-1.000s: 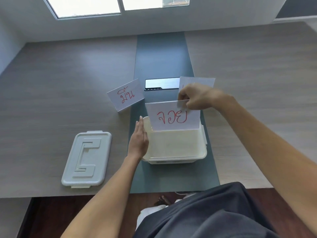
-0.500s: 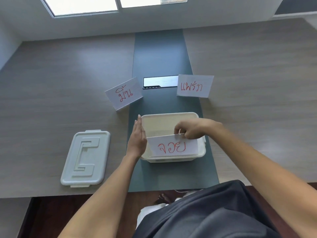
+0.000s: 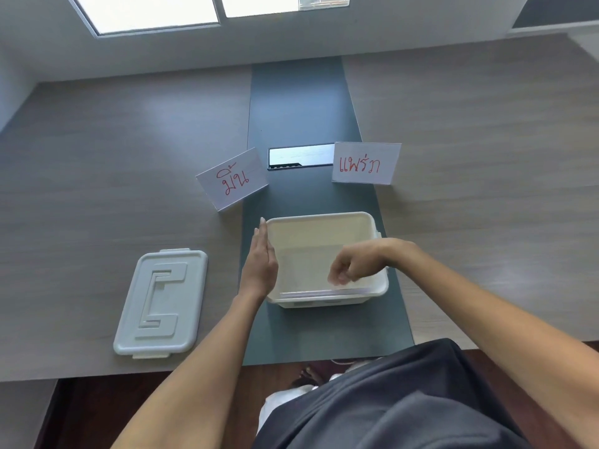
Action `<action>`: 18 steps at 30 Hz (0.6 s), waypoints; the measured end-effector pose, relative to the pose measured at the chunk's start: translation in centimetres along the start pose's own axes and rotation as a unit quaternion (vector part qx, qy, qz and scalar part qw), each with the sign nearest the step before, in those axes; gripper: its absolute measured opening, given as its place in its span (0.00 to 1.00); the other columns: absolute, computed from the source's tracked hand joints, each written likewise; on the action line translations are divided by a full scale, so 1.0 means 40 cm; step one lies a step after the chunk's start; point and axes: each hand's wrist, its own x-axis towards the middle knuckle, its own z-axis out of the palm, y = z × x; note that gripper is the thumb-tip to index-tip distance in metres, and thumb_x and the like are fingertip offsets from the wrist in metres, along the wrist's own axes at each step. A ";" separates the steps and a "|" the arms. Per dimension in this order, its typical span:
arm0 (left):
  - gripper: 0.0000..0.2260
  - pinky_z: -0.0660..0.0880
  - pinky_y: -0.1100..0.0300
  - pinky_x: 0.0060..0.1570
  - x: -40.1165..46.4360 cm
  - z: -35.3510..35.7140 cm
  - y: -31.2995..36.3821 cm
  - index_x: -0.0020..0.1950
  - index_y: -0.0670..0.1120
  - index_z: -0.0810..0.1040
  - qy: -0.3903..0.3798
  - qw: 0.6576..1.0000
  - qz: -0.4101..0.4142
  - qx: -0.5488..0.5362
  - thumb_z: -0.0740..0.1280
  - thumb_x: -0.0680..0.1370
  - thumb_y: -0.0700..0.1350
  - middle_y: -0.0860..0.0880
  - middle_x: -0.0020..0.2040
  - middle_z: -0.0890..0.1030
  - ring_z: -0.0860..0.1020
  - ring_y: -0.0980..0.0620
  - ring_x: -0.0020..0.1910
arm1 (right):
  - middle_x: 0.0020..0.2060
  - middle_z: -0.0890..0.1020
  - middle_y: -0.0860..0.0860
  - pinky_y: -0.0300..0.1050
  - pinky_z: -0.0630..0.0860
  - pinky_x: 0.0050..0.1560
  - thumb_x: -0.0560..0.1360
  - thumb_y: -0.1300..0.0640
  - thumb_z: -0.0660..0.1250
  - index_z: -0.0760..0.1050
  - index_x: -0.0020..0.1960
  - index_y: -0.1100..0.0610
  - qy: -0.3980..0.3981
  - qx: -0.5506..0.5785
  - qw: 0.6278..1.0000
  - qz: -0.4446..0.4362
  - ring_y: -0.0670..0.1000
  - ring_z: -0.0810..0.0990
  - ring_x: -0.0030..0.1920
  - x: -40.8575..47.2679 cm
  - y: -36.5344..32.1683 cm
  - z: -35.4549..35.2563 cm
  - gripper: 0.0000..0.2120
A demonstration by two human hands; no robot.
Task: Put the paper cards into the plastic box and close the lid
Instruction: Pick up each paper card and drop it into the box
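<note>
An open white plastic box (image 3: 324,217) stands on the dark green strip near the table's front. One paper card (image 3: 311,292) stands inside it against the near wall, and only its top edge shows. My right hand (image 3: 353,262) hovers over the box just above that edge, fingers loosely curled and holding nothing. My left hand (image 3: 261,264) lies flat against the box's left outer wall. Two more cards with red writing stand behind the box, one at the left (image 3: 231,179) and one at the right (image 3: 364,163). The grey lid (image 3: 162,303) lies flat to the box's left.
A black cable slot (image 3: 299,156) sits in the green strip (image 3: 301,102) between the two standing cards. The wooden table's front edge runs just below the lid and box. A wall with windows rises behind the table.
My right hand lowered the red-lettered card from above the box down inside it along the near wall, then let it go. My left hand stayed against the box.
</note>
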 end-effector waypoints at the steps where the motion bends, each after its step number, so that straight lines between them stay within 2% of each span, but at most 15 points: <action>1: 0.25 0.54 0.65 0.67 0.002 0.000 0.001 0.80 0.51 0.50 0.001 1.000 -0.001 0.003 0.49 0.84 0.39 0.53 0.80 0.56 0.52 0.55 0.79 | 0.61 0.82 0.47 0.43 0.73 0.66 0.79 0.65 0.61 0.78 0.67 0.54 0.031 0.011 0.999 -0.013 0.48 0.80 0.61 0.001 0.000 -0.015 0.19; 4: 0.25 0.54 0.66 0.65 0.006 0.001 0.008 0.81 0.51 0.49 0.002 1.000 -0.004 0.010 0.49 0.84 0.39 0.54 0.80 0.55 0.51 0.56 0.79 | 0.65 0.80 0.45 0.42 0.69 0.70 0.82 0.58 0.61 0.76 0.69 0.52 0.181 0.012 0.982 -0.060 0.46 0.77 0.65 -0.001 0.002 -0.066 0.17; 6: 0.25 0.54 0.67 0.65 0.010 0.000 0.013 0.80 0.50 0.49 -0.003 1.000 0.001 0.015 0.49 0.84 0.39 0.53 0.80 0.54 0.51 0.55 0.79 | 0.68 0.78 0.47 0.41 0.68 0.70 0.83 0.57 0.59 0.74 0.71 0.52 0.260 0.010 0.962 -0.084 0.48 0.76 0.68 0.004 0.006 -0.102 0.18; 10: 0.25 0.56 0.64 0.65 0.027 -0.005 0.028 0.80 0.49 0.49 -0.010 0.999 0.015 0.045 0.49 0.83 0.38 0.53 0.81 0.53 0.50 0.55 0.79 | 0.78 0.61 0.50 0.39 0.49 0.76 0.84 0.61 0.54 0.63 0.78 0.55 0.325 -0.001 0.942 -0.089 0.51 0.57 0.79 0.045 0.025 -0.169 0.22; 13: 0.25 0.61 0.57 0.68 0.034 -0.005 0.038 0.80 0.50 0.48 -0.013 0.998 0.012 0.056 0.48 0.84 0.39 0.54 0.81 0.52 0.50 0.55 0.79 | 0.81 0.53 0.54 0.50 0.49 0.79 0.84 0.58 0.54 0.57 0.80 0.56 0.395 -0.040 0.916 -0.051 0.54 0.51 0.81 0.086 0.054 -0.220 0.24; 18: 0.27 0.65 0.53 0.67 0.052 -0.002 0.042 0.81 0.52 0.48 -0.022 0.997 0.005 0.068 0.49 0.83 0.39 0.55 0.81 0.52 0.50 0.56 0.79 | 0.81 0.46 0.55 0.53 0.44 0.78 0.84 0.50 0.52 0.52 0.81 0.53 0.449 -0.106 0.887 0.026 0.56 0.44 0.81 0.136 0.137 -0.260 0.27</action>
